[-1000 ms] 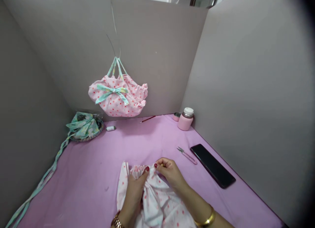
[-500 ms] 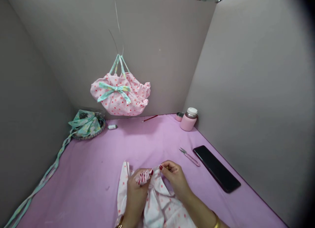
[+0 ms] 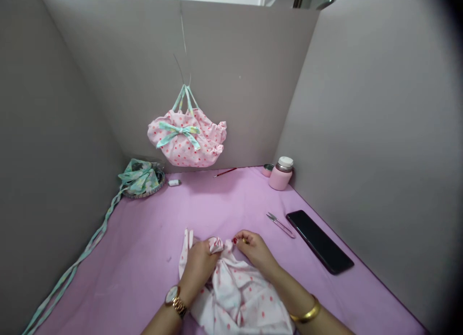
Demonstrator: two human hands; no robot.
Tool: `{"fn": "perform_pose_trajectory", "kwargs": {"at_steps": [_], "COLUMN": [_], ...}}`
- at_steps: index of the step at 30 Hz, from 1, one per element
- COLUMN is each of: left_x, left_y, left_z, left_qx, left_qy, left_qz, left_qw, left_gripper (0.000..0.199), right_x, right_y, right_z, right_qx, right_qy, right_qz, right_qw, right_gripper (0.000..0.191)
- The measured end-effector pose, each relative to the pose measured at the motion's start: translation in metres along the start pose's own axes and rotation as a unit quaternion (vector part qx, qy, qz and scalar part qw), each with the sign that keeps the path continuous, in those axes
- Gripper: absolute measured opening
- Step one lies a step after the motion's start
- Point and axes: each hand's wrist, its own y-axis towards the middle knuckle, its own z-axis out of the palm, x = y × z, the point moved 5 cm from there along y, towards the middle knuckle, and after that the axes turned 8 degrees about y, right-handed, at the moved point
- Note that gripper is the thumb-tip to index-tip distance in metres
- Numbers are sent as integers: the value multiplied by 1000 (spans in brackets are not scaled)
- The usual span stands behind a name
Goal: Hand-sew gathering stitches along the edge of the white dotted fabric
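White fabric with pink dots (image 3: pixel 249 296) lies bunched at the front of the table. My left hand (image 3: pixel 200 261), a watch on its wrist, is closed around a gathered, ruffled part of this fabric, with folds showing above the fist. Just right of it, my right hand (image 3: pixel 253 246) has thumb and fingers pinched together beside the fabric's upper edge. Whether cloth, a needle or thread is between those fingertips is too small to make out. A gold bangle (image 3: pixel 306 312) sits on the right forearm.
Thread snips (image 3: pixel 280 225) and a black phone (image 3: pixel 320 241) lie to the right. Behind them stand a pink jar (image 3: pixel 281 175) and its cup-like lid (image 3: pixel 267 169). A dotted pink bag (image 3: pixel 188 142) hangs at the back. Green cloth fills a basket (image 3: pixel 144 194) by a thread spool (image 3: pixel 174 182).
The view has tilted up and shifted slightly left. My left hand has turned so its back shows more, and my right fingertips have moved a little off the fabric's edge.
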Motion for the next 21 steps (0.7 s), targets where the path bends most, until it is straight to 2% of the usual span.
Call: {"fn": "perform_pose_trajectory", "kwargs": {"at_steps": [7,14,17,21], "left_x": [2,-7,-8,-7], "left_y": [-27,-28,-32,-45], "left_z": [-4,-15,-15,-14], "left_qx": [-9,29,32,4], "left_qy": [142,212,227,248], "left_qz": [-18,45,77,73], "left_qw": [990,976,970,966], "left_gripper": [23,18,18,16], "right_x": [4,11,11,11], "right_y": [-4,-22,-27,-31], "right_z": [8,15,18,21], "right_qx": [70,181,199,188], "right_qy": [-90,-153,-172,-178], "right_qz": [-10,5,3,-13], "right_qw": [993,971,965,966], "right_gripper": [20,15,15,3]}}
